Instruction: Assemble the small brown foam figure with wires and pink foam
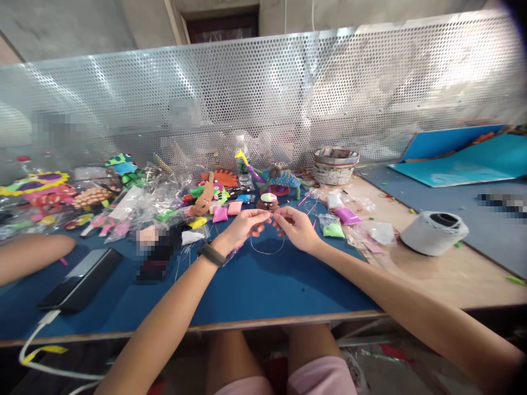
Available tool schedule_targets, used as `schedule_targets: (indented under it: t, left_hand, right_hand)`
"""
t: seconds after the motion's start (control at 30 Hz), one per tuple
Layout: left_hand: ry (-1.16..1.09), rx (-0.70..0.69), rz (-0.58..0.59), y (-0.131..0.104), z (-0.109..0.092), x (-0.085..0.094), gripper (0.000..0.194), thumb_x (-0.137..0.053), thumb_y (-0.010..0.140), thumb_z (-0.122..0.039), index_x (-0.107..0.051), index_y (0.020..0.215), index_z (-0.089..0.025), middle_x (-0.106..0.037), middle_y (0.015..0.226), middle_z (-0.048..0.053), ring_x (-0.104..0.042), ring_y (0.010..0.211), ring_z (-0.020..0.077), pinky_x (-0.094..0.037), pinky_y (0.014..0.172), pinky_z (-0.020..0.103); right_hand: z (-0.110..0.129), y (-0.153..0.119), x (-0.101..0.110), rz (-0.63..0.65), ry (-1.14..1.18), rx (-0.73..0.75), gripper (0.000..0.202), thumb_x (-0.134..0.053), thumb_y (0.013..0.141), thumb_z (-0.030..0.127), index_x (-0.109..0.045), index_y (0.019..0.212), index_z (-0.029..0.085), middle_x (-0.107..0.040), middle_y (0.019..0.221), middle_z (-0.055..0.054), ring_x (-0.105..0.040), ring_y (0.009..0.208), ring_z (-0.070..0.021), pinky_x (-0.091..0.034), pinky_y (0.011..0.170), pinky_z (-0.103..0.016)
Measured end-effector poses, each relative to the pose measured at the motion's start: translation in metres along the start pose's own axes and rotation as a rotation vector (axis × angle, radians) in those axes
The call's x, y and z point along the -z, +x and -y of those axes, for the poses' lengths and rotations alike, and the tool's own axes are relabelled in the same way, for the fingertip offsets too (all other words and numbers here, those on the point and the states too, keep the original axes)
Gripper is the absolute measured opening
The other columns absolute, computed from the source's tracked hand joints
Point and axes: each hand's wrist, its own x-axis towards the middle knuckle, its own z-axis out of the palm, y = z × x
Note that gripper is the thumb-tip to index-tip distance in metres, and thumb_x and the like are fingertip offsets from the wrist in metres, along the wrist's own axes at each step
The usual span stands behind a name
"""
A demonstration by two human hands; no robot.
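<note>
My left hand (246, 226), with a dark band on the wrist, and my right hand (297, 227) meet above the blue mat. Thumb and fingers of each are pinched together, the fingertips almost touching. Below them a thin pale wire (267, 253) hangs in a curved loop from one hand to the other. Whether it is metal or cord I cannot tell, and its ends are hidden in the fingers. Just behind the fingertips sits a brown clay figure (267, 203) with two round eyes and a white, pink and green top.
Bags of coloured clay, such as a green one (331, 228), and clay animals surround the mat (263, 291). A bottle (242, 159), a basket (335, 165) and a white cone-shaped roll (433, 235) stand farther out. A power bank (80, 281) and another person's arm (33, 257) are at left.
</note>
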Motion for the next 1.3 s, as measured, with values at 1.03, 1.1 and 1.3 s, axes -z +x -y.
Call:
schedule_targets:
  t: [1.03, 1.1, 1.3]
  left_hand:
    - [0.49, -0.101, -0.191, 0.0, 0.008, -0.009, 0.036, -0.063, 0.088, -0.048, -0.071, 0.082, -0.014, -0.072, 0.08, 0.009, -0.058, 0.056, 0.0132, -0.044, 0.051, 0.025]
    - [0.261, 0.025, -0.165, 0.001, 0.008, -0.008, 0.04, -0.068, 0.083, -0.053, -0.074, 0.086, -0.014, -0.074, 0.089, 0.01, -0.058, 0.059, 0.0111, -0.044, 0.052, 0.023]
    - [0.079, 0.113, -0.181, 0.001, 0.005, -0.004, 0.039, -0.081, 0.072, -0.049, -0.076, 0.084, -0.012, -0.073, 0.091, 0.011, -0.058, 0.066, 0.0088, -0.046, 0.058, 0.02]
  right_hand:
    - [-0.006, 0.003, 0.004, -0.028, -0.108, 0.029, 0.034, -0.062, 0.088, 0.055, -0.065, 0.095, 0.021, -0.071, 0.08, -0.005, -0.067, 0.068, -0.0188, -0.06, 0.057, -0.031]
    - [-0.003, 0.001, 0.003, -0.026, -0.136, 0.06, 0.033, -0.061, 0.089, 0.054, -0.065, 0.096, 0.022, -0.071, 0.081, -0.005, -0.068, 0.071, -0.0197, -0.06, 0.057, -0.031]
    - [0.006, -0.004, 0.004, -0.01, -0.32, 0.165, 0.029, -0.055, 0.095, 0.048, -0.067, 0.093, 0.022, -0.072, 0.079, -0.003, -0.066, 0.062, -0.0173, -0.056, 0.058, -0.031]
